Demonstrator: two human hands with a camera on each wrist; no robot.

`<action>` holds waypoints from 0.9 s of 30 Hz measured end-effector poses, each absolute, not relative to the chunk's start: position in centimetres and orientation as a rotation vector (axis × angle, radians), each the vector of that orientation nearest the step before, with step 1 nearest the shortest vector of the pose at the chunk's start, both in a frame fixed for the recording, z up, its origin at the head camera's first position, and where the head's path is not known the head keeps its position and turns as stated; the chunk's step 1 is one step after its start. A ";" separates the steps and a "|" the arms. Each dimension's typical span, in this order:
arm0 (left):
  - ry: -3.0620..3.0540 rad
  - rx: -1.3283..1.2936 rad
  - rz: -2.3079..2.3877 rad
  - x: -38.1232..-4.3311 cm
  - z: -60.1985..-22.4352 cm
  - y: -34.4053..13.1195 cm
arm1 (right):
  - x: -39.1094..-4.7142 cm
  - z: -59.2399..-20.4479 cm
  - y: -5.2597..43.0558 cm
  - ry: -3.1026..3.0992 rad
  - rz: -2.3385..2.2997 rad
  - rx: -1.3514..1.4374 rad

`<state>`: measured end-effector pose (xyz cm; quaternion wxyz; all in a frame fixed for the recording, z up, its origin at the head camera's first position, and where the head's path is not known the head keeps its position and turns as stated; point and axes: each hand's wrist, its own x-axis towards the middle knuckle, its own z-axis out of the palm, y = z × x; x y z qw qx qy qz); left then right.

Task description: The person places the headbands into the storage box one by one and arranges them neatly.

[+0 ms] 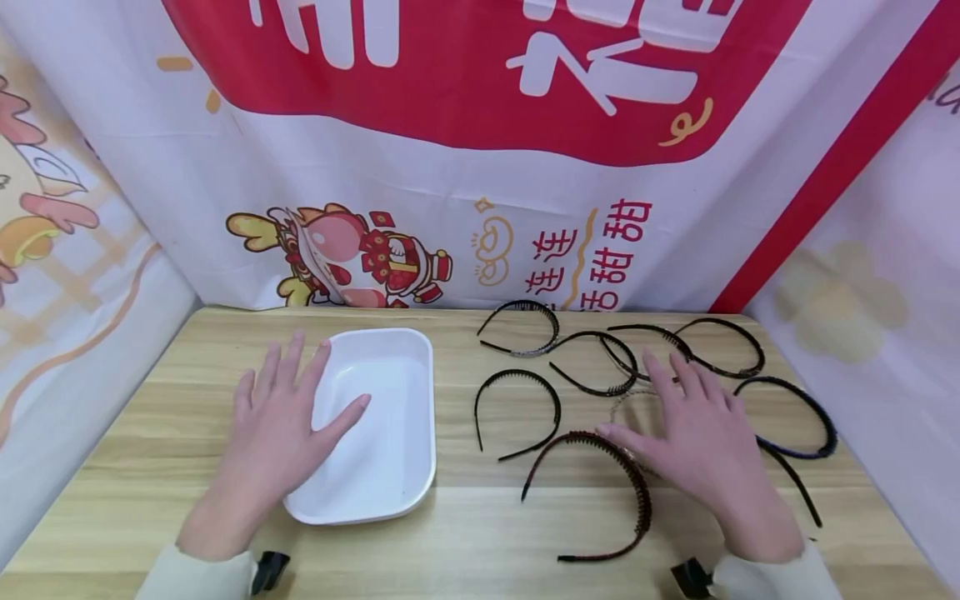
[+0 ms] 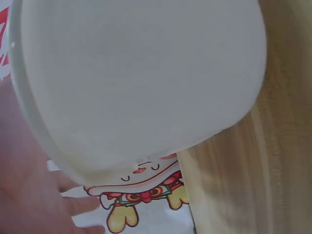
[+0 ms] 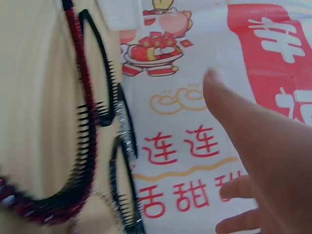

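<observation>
My left hand (image 1: pixel 273 425), its fingers spread, is at the left side of a white rectangular tray (image 1: pixel 382 417); whether it touches the rim cannot be told. Bare white plastic shows inside that tray, which fills most of the left wrist view. Over a group of toothed headbands, my right hand (image 1: pixel 701 433) is spread with nothing in its grasp. Nearest its thumb is a dark red glittery headband (image 1: pixel 643 492), also large in the right wrist view. A thin beaded headband and parts of others are partly hidden beneath this hand.
A plain black headband (image 1: pixel 517 372) lies right of the tray, with a silver-trimmed one (image 1: pixel 528 352) behind it. Several black headbands overlap toward the back right. A dark blue headband (image 1: pixel 823 421) lies at the right. Printed cloth (image 1: pixel 420 167) hangs behind the wooden table (image 1: pixel 480 550).
</observation>
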<state>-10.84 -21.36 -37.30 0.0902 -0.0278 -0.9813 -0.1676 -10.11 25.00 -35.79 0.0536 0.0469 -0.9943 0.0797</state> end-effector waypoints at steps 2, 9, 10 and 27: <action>-2.865 -0.089 -0.551 -10.8 -37.4 -21.7 | -9.8 -36.5 25.4 -2.969 0.282 0.151; -2.795 -0.010 -0.803 -10.6 -37.7 -23.2 | -8.4 -38.6 26.5 -2.886 0.411 0.147; -2.807 0.016 -0.847 -10.6 -37.8 -23.4 | -8.2 -38.8 26.6 -2.895 0.440 0.135; -2.906 0.253 -1.439 -10.7 -39.7 -25.7 | -5.4 -42.0 28.0 -3.073 0.830 -0.024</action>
